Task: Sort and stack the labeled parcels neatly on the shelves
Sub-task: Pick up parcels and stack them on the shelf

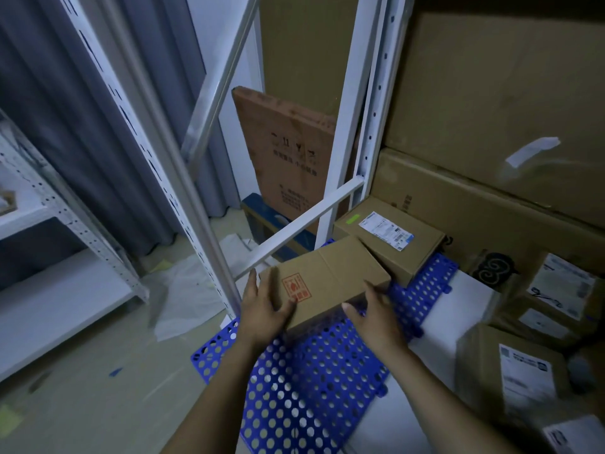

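Both hands grasp one plain box [327, 280] with a red stamp on its near face, held over the far-left part of the blue mat [311, 371]. Left hand [266, 309] is on the box's left end, fingers [252, 283] running up along that end, thumb laid across the stamped face. Right hand [376, 317] clamps the near right corner, thumb along the lower edge. The box is tilted and throws a shadow on the mat; cannot tell if it touches the mat. A second box [389, 237], with a white label and green sticker on top, sits at the mat's far edge, right against the held box. A white upright [209, 224] stands at the mat's left corner. A flat brown carton [288, 152] leans upright beyond the mat. Big cartons [491, 126] are stacked beyond the mat, to its right. Labelled parcels [523, 371] are heaped right of the mat, blurred.
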